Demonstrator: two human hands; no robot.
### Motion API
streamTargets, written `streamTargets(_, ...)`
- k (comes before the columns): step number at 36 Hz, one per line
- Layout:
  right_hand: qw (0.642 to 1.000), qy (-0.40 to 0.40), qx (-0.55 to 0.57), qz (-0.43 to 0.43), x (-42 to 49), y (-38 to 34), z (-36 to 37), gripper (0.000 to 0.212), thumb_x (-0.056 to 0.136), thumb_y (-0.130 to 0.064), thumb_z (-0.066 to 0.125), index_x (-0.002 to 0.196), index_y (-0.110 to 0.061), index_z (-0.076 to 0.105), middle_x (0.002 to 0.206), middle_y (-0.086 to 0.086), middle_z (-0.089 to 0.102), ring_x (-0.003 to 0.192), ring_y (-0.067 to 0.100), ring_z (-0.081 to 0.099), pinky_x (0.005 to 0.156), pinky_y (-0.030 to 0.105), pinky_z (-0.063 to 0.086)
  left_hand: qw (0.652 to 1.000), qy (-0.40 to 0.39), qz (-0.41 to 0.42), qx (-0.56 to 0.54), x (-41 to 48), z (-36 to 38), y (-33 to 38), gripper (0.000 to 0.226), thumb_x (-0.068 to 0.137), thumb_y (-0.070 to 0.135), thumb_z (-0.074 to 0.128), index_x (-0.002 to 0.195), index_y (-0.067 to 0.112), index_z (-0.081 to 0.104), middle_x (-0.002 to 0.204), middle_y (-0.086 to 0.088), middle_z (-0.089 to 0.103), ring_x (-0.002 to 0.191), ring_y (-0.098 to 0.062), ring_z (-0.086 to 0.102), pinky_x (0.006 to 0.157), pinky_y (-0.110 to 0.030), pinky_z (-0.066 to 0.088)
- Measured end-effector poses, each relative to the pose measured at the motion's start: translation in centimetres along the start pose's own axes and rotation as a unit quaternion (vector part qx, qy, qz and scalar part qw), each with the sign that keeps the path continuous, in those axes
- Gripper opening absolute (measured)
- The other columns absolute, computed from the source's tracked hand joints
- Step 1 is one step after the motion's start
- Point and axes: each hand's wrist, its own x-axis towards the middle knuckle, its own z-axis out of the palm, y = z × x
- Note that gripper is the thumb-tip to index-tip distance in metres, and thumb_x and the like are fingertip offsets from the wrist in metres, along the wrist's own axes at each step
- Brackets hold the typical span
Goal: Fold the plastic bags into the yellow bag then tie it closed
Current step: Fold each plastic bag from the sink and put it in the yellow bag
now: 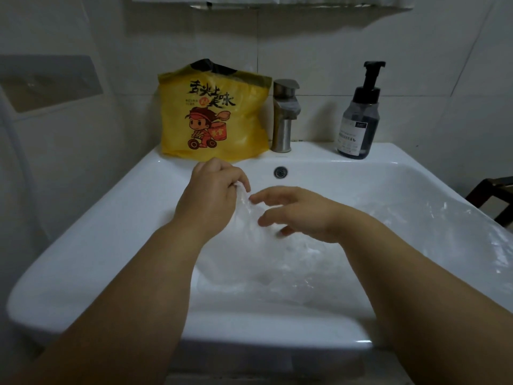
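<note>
Item one, we record the yellow bag (213, 112): upright on the back ledge of the white sink (97, 232), upper centre of the frame, just left of the steel faucet (283, 115), printed with a cartoon rider (something dark shows at its top).

Item two, clear plastic bags (277, 259): crumpled in the basin, from centre to the right edge of the frame, lying over the right rim.

Item three, left hand (213, 187): fingers curled, pinching an upper edge of the clear plastic at mid-frame.

Item four, right hand (299, 212): fingers spread and loose, gripping nothing, over the plastic; whether it touches we cannot tell.

Item five, dark pump bottle (358, 115): upper right, on the ledge.
</note>
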Motion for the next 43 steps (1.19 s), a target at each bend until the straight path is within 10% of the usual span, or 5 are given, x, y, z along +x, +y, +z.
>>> streamTargets(13, 0.999, -0.023, -0.009, 0.026, 0.5, 0.2, 0.4, 0.068, 0.083, -0.024, 0.070, 0.139, -0.042, 0.037, 0.146, 0.004, 0.040, 0.117, 0.024, 0.053, 0.087, 0.033, 0.051, 1.000, 0.008, 0.019, -0.021, 0.0, 0.3, 0.1, 0.031, 0.096, 0.001, 0.043, 0.114, 0.018, 0.062, 0.110, 0.008, 0.051, 0.115, -0.016, 0.044, 0.088, -0.019, 0.032)
streamTargets(19, 0.999, 0.007, -0.044, 0.008, 0.1, 0.1, 0.4, 0.010, 0.086, -0.021, 0.067, 0.091, -0.029, 0.063, 0.102, 0.001, 0.065, 0.094, 0.021, 0.062, 0.081, 0.031, 0.053, 0.996, -0.009, -0.011, -0.090, 0.2, 0.1, 0.3, 0.024, 0.098, 0.008, 0.047, 0.101, 0.027, 0.062, 0.118, 0.004, 0.045, 0.115, -0.009, 0.045, 0.088, -0.004, 0.030)
streamTargets(28, 0.985, 0.152, -0.080, -0.010, 0.6, 0.8, -0.5, 0.004, 0.092, -0.007, 0.055, 0.089, -0.004, 0.054, 0.079, 0.007, 0.049, 0.069, 0.021, 0.050, 0.067, 0.038, 0.052, 0.953, -0.112, -0.162, -0.229, 0.2, -0.1, 0.5, 0.011, 0.093, 0.031, 0.061, 0.095, 0.022, 0.068, 0.076, 0.008, 0.066, 0.069, -0.012, 0.057, 0.067, -0.024, 0.046)
streamTargets(31, 0.972, 0.213, -0.090, -0.029, 0.5, 0.9, -1.0, 0.020, 0.096, -0.011, 0.050, 0.076, -0.016, 0.046, 0.074, 0.000, 0.048, 0.065, 0.017, 0.050, 0.054, 0.019, 0.047, 0.950, -0.088, -0.178, -0.239, 0.2, -0.3, 0.4, 0.012, 0.084, 0.025, 0.073, 0.092, 0.020, 0.065, 0.084, 0.003, 0.066, 0.071, -0.012, 0.059, 0.068, -0.025, 0.047)
streamTargets(43, 0.904, 0.248, 0.347, 0.012, 0.0, 0.1, -3.0, 0.021, 0.087, 0.001, 0.058, 0.106, -0.009, 0.060, 0.089, 0.008, 0.063, 0.075, 0.023, 0.062, 0.071, 0.035, 0.053, 0.809, -0.119, -0.263, -0.511, 0.9, -1.9, 0.0, 0.022, 0.086, -0.014, 0.053, 0.089, 0.007, 0.061, 0.069, -0.004, 0.066, 0.060, -0.010, 0.065, 0.049, -0.018, 0.046)
